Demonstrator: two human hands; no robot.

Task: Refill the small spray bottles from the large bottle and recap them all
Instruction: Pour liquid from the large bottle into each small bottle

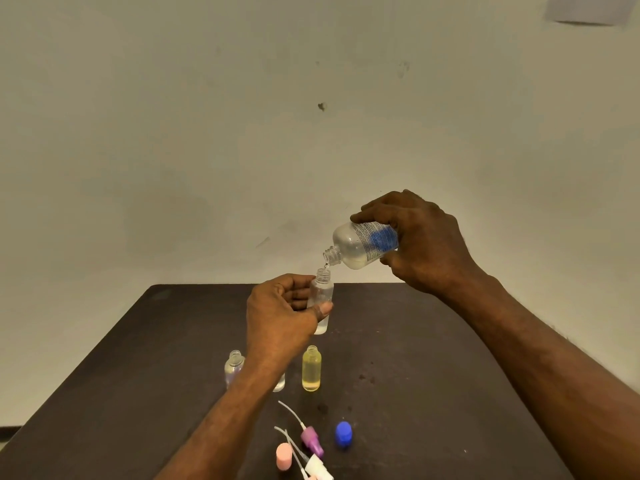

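The right hand [420, 237] grips the large bottle [363, 244], tilted mouth-down over a small clear bottle [322, 299] clasped in the left hand [280, 313] above the dark table [433, 358]. Nearer, the left forearm partly hides two clear bottles; a yellow bottle [311, 368], blue cap [343, 434] and spray tops [311, 441] lie around.

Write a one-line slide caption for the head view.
Right hand tips the large bottle into a small bottle held by the left hand.

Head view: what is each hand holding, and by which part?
The right hand grips the large bottle around its body, tilted neck-down. The left hand holds a small clear bottle by its side, upright.
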